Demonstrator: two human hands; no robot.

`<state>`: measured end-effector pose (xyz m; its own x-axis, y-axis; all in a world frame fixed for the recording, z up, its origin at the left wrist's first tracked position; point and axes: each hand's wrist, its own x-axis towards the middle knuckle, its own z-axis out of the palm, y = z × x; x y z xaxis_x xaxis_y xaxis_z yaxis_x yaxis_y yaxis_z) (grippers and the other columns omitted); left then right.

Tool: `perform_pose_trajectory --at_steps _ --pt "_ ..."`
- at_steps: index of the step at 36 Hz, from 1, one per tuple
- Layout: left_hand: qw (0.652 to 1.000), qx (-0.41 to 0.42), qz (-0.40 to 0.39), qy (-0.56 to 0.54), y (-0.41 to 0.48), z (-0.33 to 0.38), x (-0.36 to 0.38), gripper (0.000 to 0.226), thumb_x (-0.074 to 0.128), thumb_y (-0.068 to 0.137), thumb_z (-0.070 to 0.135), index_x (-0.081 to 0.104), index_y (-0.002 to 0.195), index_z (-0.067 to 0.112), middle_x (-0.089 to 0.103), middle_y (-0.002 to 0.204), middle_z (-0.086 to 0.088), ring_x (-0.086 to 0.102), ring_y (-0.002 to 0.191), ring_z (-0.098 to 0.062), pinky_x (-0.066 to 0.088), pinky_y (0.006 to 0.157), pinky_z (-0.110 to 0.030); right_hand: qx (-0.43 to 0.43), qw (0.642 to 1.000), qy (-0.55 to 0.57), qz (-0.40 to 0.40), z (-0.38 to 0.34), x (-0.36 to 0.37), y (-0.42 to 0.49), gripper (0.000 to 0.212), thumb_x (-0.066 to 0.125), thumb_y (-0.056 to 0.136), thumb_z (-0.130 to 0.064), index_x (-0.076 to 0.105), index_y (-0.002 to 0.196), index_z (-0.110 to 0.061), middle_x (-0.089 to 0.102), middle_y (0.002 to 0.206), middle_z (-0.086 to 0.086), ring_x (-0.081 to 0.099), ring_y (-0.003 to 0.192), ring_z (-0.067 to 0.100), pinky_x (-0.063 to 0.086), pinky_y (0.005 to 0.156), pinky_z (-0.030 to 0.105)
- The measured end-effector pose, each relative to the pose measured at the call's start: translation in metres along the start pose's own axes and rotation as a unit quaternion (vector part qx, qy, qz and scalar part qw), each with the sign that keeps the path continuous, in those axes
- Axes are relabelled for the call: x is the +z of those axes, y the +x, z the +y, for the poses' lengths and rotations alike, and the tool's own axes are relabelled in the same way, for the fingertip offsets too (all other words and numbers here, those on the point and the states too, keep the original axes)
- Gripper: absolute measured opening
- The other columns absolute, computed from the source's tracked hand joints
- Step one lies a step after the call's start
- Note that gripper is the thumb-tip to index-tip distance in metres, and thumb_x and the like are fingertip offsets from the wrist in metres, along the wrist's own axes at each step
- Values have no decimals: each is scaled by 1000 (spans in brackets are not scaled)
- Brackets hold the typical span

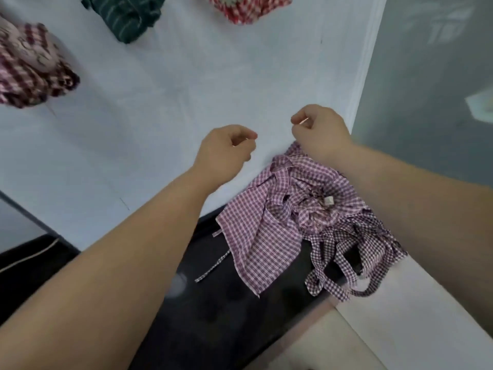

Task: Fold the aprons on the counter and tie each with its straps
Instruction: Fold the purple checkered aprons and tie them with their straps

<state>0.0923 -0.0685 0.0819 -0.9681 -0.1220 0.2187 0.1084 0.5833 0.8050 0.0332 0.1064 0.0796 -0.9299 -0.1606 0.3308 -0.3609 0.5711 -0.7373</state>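
Purple apron (269, 236) lies crumpled at the table's (160, 102) near-right edge, straps hanging over. Right hand (320, 132) is above its far end, left hand (224, 153) just left. Fingers curled; cannot tell if they pinch anything.

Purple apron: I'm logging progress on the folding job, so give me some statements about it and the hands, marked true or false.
1. The purple apron lies crumpled at the counter's near edge, partly hanging over it. True.
2. The left hand holds a strap in its grip. False: it is over bare counter, fingers curled, with nothing seen in them.
3. Three other bundles lie farther away: a maroon bundle, a green bundle and a red bundle. True.
4. The purple apron is folded and tied. False: its straps trail loose.
5. The right hand lies flat and open. False: its fingers are curled, above the apron's far end.
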Motion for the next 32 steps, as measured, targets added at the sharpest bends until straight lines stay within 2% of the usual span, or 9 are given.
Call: perform_pose_trajectory --at_steps 8,14,17,19,23,25,27,29,32 --pt "988 -88 -123 -5 -45 -44 75 11 59 93 21 67 99 25 65 94 7 63 92 -12 48 89 -26 83 986 -85 -120 86 10 -41 24 53 92 -12 63 114 -15 60 120 6 54 107 19 39 86 23" --pt "988 -136 -68 -1 -13 -52 119 16 58 94 21 67 107 21 64 105 6 59 91 -8 43 82 -18 108 981 -94 -132 136 7 -35 34 50 94 -12 56 126 -13 57 129 5 52 118 20 37 96 24" --pt "981 -162 -97 35 5 -62 154 22 58 94 24 63 114 18 64 109 0 55 76 -6 41 64 -17 115 977 -125 -129 168 -1 -24 39 49 94 -13 51 132 -15 53 136 6 53 118 25 39 99 30" --pt "969 -194 -145 58 22 -66 183 32 59 93 27 58 123 16 61 121 -5 57 86 -13 47 70 -23 121 973 -153 -122 194 -8 -10 45 51 93 -15 44 137 -15 49 139 9 50 121 29 40 102 36" --pt "938 -236 -241 78 50 -72 241 71 66 88 35 33 148 19 35 148 -11 55 103 -18 41 89 -29 132 962 -208 -120 241 -15 21 58 57 90 -23 35 142 -12 45 140 15 42 127 33 35 106 40" --pt "919 -232 -288 139 55 -80 260 89 69 83 44 17 153 28 6 159 -13 28 139 -35 32 108 -36 140 951 -227 -155 258 -11 28 68 62 88 -32 30 146 -14 42 141 16 41 128 35 34 107 42" --pt "902 -247 -307 173 57 -92 274 98 69 82 45 5 154 32 -10 160 -12 8 145 -42 24 115 -48 162 938 -224 -207 275 -4 32 80 66 82 -43 25 146 -19 45 139 15 46 124 36 38 105 47" --pt "903 -256 -284 196 58 -103 283 95 67 86 38 1 154 29 2 160 -12 24 140 -41 37 107 -47 164 930 -240 -223 288 3 32 71 64 83 -46 33 141 -21 55 130 14 54 114 36 44 98 46" --pt "920 -261 -207 207 60 -115 284 80 56 93 18 5 154 24 47 137 -12 58 87 -23 48 58 -29 112 929 -297 -189 291 9 38 38 48 97 -36 54 122 -7 63 112 21 57 102 40 44 83 40"
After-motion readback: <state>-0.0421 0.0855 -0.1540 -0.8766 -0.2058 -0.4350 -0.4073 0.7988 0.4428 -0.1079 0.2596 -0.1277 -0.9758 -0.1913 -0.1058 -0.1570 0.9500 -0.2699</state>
